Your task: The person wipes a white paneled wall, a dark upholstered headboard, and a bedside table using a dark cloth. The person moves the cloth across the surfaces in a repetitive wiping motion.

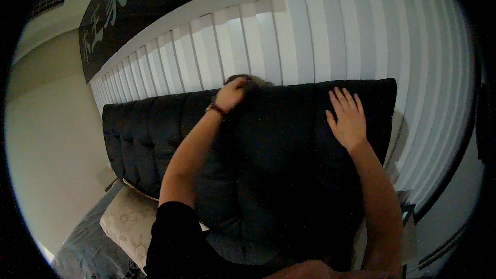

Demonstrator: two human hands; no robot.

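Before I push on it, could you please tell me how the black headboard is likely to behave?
The headboard would probably give softly at the surface, judging by its puffy panels. It seems stiff overall, since its long top edge runs fairly straight. It may be heavy, being so wide.

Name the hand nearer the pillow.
Left. The left hand is above and right of the pillow, at the top of the headboard; the right hand lies farther right.

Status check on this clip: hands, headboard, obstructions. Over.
Left hand at top edge of headboard, by blurred dark item; grip unclear. Right hand open, flat on headboard's right end. Pillow lower left, away from both hands.
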